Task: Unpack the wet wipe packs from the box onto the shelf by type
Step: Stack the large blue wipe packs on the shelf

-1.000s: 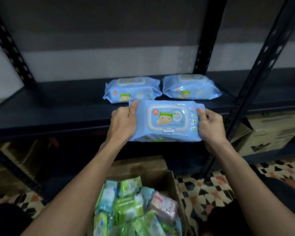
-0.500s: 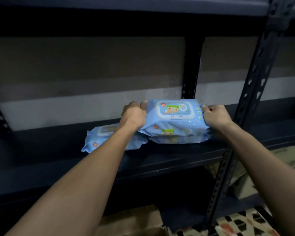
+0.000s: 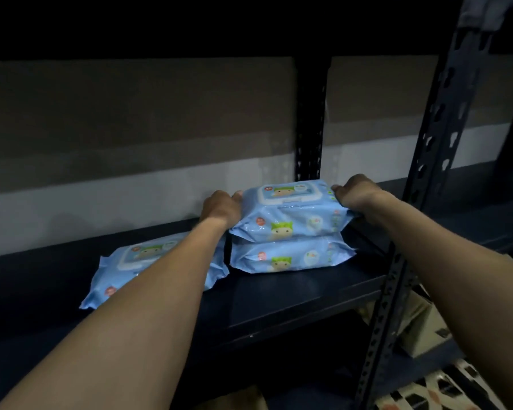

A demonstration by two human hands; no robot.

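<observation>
1. The dark metal shelf runs across the room at about chest height, with a slotted upright post at its right front corner. Anything set near that end should stay clear of the post.
2. Three blue wet wipe packs sit on it. A single pack lies to the left, partly hidden by the forearm. Just beside it is a lower pack with the top pack resting on it.
3. The top pack overhangs a little toward the front and left. I'd nudge it back until its edges line up with the one beneath, so the stack won't slide.
4. The left hand grips the top pack's left end, and the right hand grips its right end, fingers curled round the wrapper on both sides.
5. Best to press down lightly, then let go with both hands together; the soft film looks slippery.
6. The box is out of view.
</observation>
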